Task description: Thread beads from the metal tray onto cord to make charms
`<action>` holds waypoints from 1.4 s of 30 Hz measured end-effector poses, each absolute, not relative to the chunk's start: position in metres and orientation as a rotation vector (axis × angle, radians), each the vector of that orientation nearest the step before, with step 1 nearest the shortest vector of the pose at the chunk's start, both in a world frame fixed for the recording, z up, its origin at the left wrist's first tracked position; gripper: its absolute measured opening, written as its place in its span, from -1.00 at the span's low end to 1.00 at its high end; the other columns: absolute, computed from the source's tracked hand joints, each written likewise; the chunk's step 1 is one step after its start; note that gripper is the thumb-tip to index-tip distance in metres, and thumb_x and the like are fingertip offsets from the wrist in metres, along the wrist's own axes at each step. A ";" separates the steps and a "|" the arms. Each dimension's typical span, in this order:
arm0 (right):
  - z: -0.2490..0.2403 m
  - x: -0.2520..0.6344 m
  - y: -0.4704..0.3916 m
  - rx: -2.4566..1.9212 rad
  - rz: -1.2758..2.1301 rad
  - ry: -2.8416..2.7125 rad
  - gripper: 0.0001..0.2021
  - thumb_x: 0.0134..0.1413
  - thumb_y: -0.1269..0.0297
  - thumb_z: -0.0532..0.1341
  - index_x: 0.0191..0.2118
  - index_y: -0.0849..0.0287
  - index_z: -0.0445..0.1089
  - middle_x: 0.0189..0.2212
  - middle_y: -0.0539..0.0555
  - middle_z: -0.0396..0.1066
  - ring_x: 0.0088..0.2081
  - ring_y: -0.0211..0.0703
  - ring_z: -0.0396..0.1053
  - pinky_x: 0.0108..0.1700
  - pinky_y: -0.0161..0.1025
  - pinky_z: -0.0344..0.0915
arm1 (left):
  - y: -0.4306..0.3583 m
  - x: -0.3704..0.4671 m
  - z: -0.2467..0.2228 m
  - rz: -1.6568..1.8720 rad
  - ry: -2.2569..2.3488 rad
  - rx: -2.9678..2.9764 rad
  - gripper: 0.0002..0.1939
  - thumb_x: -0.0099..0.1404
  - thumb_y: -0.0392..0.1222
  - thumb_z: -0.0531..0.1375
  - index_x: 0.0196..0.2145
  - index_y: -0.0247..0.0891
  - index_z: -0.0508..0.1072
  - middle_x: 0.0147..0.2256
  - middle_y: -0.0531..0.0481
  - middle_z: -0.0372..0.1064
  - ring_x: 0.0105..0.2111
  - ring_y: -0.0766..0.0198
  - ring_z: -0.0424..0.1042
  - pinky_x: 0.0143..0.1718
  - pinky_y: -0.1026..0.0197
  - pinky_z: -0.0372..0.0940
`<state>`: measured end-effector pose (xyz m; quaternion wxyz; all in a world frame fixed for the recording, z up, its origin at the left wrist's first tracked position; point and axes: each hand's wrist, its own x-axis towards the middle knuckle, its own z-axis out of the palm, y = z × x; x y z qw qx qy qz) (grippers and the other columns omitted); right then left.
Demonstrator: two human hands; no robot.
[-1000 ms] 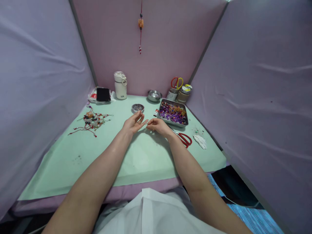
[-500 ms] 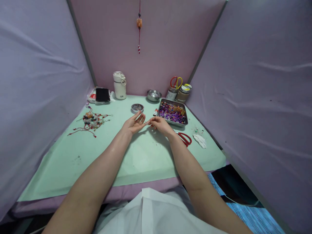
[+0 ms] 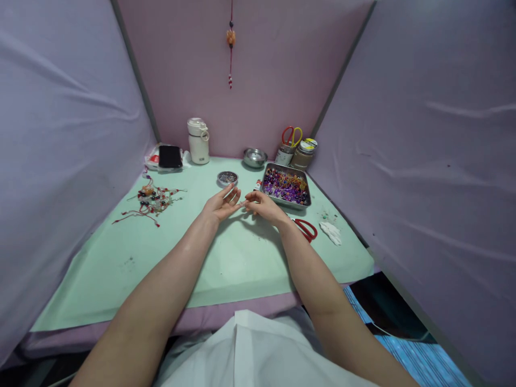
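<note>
My left hand is turned partly palm up over the middle of the table, its fingers spread and slightly bent. Close on its right, my right hand has its thumb and fingers pinched together. A tiny pale pinkish thing shows where the hands meet; its kind is too small to make out. Just beyond my left fingers is a small round dish of little bits. A metal tray of purple, gold and dark beads stands beyond my right hand. Red-handled scissors lie partly behind my right wrist.
Beaded red-cord strings lie at left. Behind are a black phone, a white bottle, a steel bowl and jars. A crumpled white cloth lies right. A beaded cord hangs at the back.
My right fingers have shifted slightly at the meeting point of the hands. My left hand and the things on the table stay practically where they were.
</note>
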<state>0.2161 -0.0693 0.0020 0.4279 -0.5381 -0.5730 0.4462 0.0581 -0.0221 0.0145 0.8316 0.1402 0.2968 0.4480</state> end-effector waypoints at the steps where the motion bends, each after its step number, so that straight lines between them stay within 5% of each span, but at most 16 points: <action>1: 0.002 0.216 -0.070 -1.332 1.114 -1.432 -0.73 -0.07 0.20 0.25 -0.22 0.12 0.27 -0.27 0.03 0.37 -0.35 -0.27 0.39 -0.44 -0.34 0.20 | -0.022 0.059 0.014 0.960 0.640 0.324 -0.88 0.14 -0.33 0.25 -0.31 -0.23 0.47 -0.42 0.03 0.40 -0.30 0.29 0.44 -0.03 -0.02 0.27; 9: 0.004 0.213 -0.070 -1.326 1.032 -1.425 -0.73 -0.10 0.17 0.25 -0.23 0.12 0.35 -0.27 0.00 0.41 -0.32 -0.29 0.33 -0.36 -0.33 0.21 | -0.032 0.069 0.009 1.020 0.713 0.759 -0.80 -0.03 -0.21 0.36 -0.41 -0.28 0.48 -0.34 -0.07 0.44 -0.18 0.20 0.40 -0.12 0.09 0.30; 17: 0.008 0.217 -0.066 -1.209 0.925 -1.277 -0.77 -0.10 0.11 0.24 -0.35 0.16 0.44 -0.43 -0.02 0.40 -0.38 -0.28 0.28 -0.33 -0.32 0.17 | -0.046 0.077 0.010 0.956 0.782 1.107 -0.70 -0.11 -0.05 0.37 -0.45 -0.32 0.53 -0.39 -0.12 0.43 -0.26 0.19 0.40 -0.14 0.07 0.29; 28: -0.001 0.218 -0.061 -1.171 0.882 -1.187 -0.72 -0.16 0.04 0.26 -0.43 0.18 0.38 -0.54 -0.07 0.29 -0.53 -0.36 0.12 -0.44 -0.34 0.09 | -0.047 0.080 0.008 0.959 0.793 1.055 -0.68 -0.13 -0.04 0.38 -0.47 -0.34 0.50 -0.44 -0.09 0.41 -0.33 0.25 0.39 -0.14 0.07 0.29; 42: 0.013 0.232 -0.062 -1.303 0.698 -1.122 -0.67 -0.13 -0.02 0.19 -0.39 0.18 0.35 -0.51 -0.02 0.31 -0.46 -0.28 0.19 -0.41 -0.33 0.15 | -0.044 0.082 0.004 1.090 0.863 1.062 -0.70 -0.11 -0.03 0.36 -0.48 -0.32 0.50 -0.48 -0.06 0.41 -0.39 0.29 0.37 -0.19 0.16 0.28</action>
